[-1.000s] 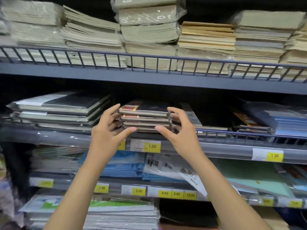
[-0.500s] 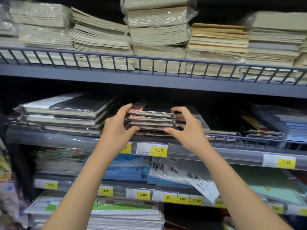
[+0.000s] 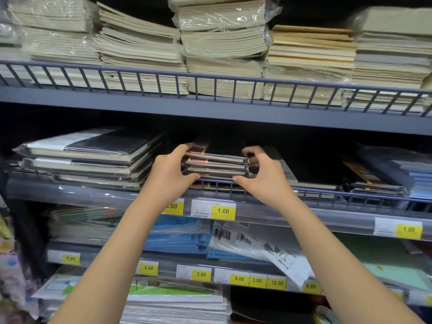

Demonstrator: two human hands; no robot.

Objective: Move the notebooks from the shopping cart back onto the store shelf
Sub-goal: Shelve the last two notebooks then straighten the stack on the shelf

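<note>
Notebooks sit as a small wrapped stack on the middle shelf, pinched between both hands: the left hand clamps the stack's left end, the right hand its right end, thumbs underneath. Just below the thumbs runs the wire rail. I judge the slick wrap lets the upper books slide off if either hand lets go unevenly, or the bottom one catches on that rail and tips forward

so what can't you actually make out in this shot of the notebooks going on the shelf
- Head view: the shopping cart is out of frame.
- Whether the notebook stack rests on the shelf rail: left hand and right hand cover its ends.
- Left price tag: first digit hidden by the left arm.
- Small print on the 1.00 label: too small.
</note>
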